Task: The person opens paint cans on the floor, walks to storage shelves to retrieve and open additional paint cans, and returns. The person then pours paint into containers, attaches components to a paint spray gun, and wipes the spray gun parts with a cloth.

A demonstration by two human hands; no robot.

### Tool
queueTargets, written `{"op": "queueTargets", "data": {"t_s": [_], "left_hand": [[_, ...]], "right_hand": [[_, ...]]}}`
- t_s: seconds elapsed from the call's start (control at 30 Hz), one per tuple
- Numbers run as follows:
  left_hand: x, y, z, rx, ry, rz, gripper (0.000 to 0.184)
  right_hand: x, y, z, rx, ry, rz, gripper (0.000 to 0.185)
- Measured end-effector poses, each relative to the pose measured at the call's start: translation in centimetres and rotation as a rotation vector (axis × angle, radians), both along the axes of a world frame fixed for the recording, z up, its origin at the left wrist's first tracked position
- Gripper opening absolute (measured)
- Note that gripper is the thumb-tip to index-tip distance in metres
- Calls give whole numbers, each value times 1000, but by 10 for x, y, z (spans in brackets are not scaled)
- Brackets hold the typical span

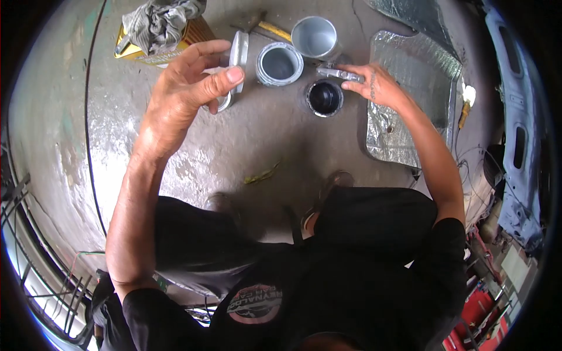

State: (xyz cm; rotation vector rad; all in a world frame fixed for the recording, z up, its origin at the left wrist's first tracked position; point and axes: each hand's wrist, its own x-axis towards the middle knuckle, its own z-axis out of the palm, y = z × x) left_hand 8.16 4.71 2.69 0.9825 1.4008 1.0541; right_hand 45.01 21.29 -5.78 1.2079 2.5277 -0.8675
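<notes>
My left hand point(190, 88) is raised above the floor, thumb and fingers closed on a pale round lid point(239, 51) seen nearly edge-on. Under that hand, a small pale container point(224, 103) is partly hidden. My right hand point(377, 85) pinches a flat silvery metal piece point(341, 74), whose exact kind I cannot make out. Just below this piece stands a small open can point(324, 98) with a dark inside. Between the hands is an open can with a grey-coated rim point(261, 65), and behind it stands a larger open grey can point(294, 38).
At the back left a grey cloth point(158, 26) lies on a yellow tin point(199, 36). A yellow-handled hammer point(274, 30) rests behind the cans. Silver foil sheeting point(398, 131) lies to the right, near a lamp point(466, 105) and a blue-grey metal panel point(518, 117).
</notes>
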Motion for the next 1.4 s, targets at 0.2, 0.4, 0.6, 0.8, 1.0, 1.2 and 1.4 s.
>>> {"op": "queueTargets", "data": {"t_s": [0.2,0.4,0.6,0.8,1.0,1.2,1.4], "left_hand": [[0,1,2,-32,23,-16,84],[3,1,2,-18,25,-23,81],[6,2,3,-36,-8,-39,76],[11,6,9,13,70,-104,80],[30,2,0,-32,-99,-179,77],[48,2,-6,-66,-144,-265,80],[48,13,-6,-12,-146,-204,77]], "right_hand": [[3,-1,-3,-47,31,2,55],[4,-3,-7,-47,100,7,55],[4,-3,-2,-127,69,-35,55],[20,3,-40,-27,435,51,52],[19,5,-32,-99,439,32,53],[22,-3,-2,-84,388,20,55],[26,-9,20,-174,475,-93,55]]}}
